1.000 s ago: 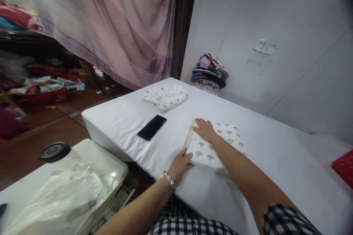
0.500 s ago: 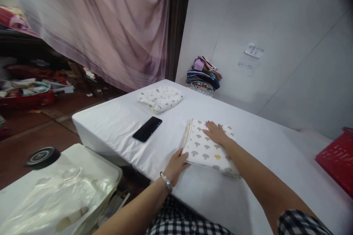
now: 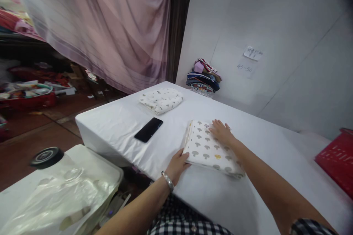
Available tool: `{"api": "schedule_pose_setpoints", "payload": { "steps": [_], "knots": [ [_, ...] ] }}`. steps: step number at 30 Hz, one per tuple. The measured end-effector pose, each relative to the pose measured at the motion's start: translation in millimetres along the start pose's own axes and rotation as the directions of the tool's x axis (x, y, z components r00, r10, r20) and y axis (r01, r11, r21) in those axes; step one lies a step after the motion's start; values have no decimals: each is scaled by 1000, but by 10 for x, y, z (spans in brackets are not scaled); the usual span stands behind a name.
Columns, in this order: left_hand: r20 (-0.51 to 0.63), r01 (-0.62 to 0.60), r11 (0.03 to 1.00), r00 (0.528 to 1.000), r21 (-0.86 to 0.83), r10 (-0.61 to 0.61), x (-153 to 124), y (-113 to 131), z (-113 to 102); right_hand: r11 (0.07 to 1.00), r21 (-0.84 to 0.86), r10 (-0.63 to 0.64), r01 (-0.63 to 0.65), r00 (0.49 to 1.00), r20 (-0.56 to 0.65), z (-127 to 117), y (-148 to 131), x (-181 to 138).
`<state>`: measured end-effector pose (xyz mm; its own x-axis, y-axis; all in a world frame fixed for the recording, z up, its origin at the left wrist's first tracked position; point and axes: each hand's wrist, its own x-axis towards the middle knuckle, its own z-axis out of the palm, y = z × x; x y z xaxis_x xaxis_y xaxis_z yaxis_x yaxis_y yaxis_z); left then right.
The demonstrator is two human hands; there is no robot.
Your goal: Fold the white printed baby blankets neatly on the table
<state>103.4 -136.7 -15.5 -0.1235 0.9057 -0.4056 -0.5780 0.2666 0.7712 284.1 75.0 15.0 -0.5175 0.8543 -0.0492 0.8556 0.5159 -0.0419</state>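
Observation:
A folded white cloth printed with grey and yellow mushrooms lies on the white-covered table in front of me. My left hand, with a silver bracelet at the wrist, grips its near left corner, thumb on top and fingers underneath. Flat on the cloth's far right part rests my right hand, fingers stretched out. Left of the cloth lies a black phone. Further back is a second folded white cloth with a small dark print.
A stack of folded fabrics stands by the wall behind the table. A red basket is at the right edge. At lower left, a side table bears a clear plastic bag and a round black object. A pink curtain hangs behind.
My right hand has slid a little to the right across the mushroom-print cloth. My left hand keeps its grip on the corner. The view has shifted slightly.

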Motion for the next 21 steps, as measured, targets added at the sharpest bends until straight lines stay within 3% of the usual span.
{"api": "schedule_pose_setpoints", "payload": {
  "steps": [6, 11, 17, 21],
  "knots": [
    [-12, 11, 1000, 1000, -18, -11, -6, 19, 6, 992, 1, 129, -129, 992, -1, 135, 326, -218],
    [-15, 8, 1000, 1000, -26, -9, 11, 11, -3, 988, 68, 140, -136, 989, -49, 304, 372, -216],
    [-18, 0, 1000, 1000, -7, 0, 5, 7, 0, 899, 422, 173, -121, 981, -88, 223, 369, -220],
    [-18, 7, 1000, 1000, 3, -7, -2, 13, 2, 792, 578, 328, -197, 935, -131, 147, 419, -372]
  ]
}}
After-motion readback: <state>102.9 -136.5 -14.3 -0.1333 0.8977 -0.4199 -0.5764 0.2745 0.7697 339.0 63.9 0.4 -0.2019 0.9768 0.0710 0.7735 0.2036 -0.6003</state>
